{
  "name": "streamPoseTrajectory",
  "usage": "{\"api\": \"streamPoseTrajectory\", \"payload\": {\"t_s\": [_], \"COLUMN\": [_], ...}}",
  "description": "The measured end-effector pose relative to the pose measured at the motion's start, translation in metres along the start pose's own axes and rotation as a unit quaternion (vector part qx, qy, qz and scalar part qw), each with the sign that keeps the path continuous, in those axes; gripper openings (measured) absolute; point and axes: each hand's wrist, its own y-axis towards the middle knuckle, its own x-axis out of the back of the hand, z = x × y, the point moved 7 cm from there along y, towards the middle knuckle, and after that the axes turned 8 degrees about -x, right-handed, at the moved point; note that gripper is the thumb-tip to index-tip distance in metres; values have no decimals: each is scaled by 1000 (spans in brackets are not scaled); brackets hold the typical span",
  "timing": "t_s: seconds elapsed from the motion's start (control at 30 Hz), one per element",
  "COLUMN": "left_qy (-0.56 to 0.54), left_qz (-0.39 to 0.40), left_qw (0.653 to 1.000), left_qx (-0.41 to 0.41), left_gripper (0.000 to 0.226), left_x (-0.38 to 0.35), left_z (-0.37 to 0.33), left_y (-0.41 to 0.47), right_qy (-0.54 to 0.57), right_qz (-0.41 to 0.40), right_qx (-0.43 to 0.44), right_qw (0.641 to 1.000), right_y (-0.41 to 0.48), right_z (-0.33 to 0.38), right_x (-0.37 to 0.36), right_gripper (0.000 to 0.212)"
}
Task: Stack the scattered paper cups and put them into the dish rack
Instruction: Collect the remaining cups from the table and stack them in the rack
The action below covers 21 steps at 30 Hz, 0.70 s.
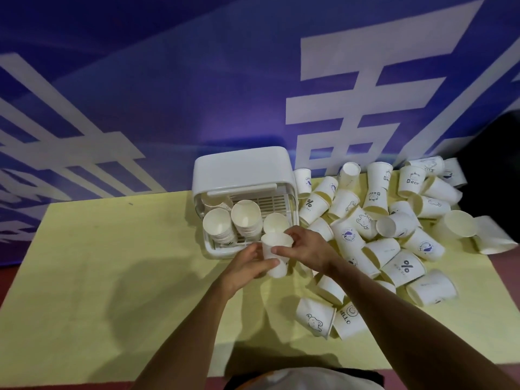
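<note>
I see a pale yellow bench under white paper cups printed in dark blue: a percent-sign cup, a rabbit-outline cup, a HELLO cup. The dish rack is white, its slatted tray cream. Behind, the wall banner is blue-violet with broad white strokes; the floor edge is reddish-brown.

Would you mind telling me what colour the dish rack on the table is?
The dish rack is white all over, lid included; the head view shows it plainly.
</note>
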Motion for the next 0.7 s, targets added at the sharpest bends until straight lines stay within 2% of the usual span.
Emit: {"api": "streamPoseTrajectory", "payload": {"t_s": [0.3,0.47,0.7], "left_qy": [55,65,66], "left_qz": [-33,-43,-54], "left_qw": [997,996,994], "left_qx": [47,51,69], "left_gripper": [37,32,33], "left_x": [11,16,27], "left_z": [21,29,42], "left_y": [-4,-2,-1], "right_qy": [58,-3,-123], "right_qz": [-126,-128,-147], "right_qx": [47,96,108], "right_qw": [989,987,976], "right_y": [10,20,39], "right_z": [14,26,23], "right_x": [38,24,5], "right_gripper": [68,68,70]}}
